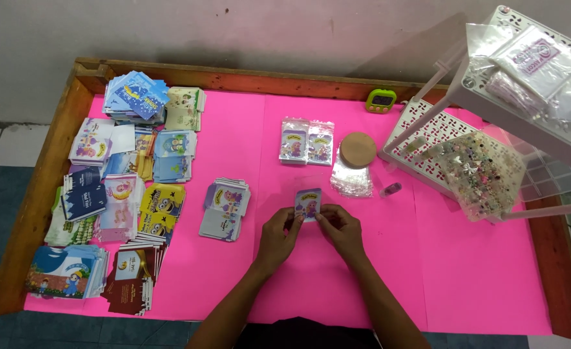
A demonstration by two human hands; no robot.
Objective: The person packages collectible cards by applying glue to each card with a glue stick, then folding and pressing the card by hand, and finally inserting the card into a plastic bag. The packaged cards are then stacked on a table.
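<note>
My fingers are pinching a small purple printed card [308, 204] by its side edges, left hand [277, 238] and right hand [342, 231] closed on it above the pink tabletop [466, 284], and squeezing harder could be bending or dropping it.

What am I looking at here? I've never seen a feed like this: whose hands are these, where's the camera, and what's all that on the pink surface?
There is no machine: a person works with bare hands, and the one camera sits on their head, looking down. The left hand and right hand together pinch a small card with a cartoon figure, held just above the pink table. To the left lie many stacks of printed cards, with a smaller stack nearer the hands. Beyond the hands are two bagged cards, a round cork lid, clear bags and a green timer. On the right stands a white rack holding a bag of small trinkets.
</note>
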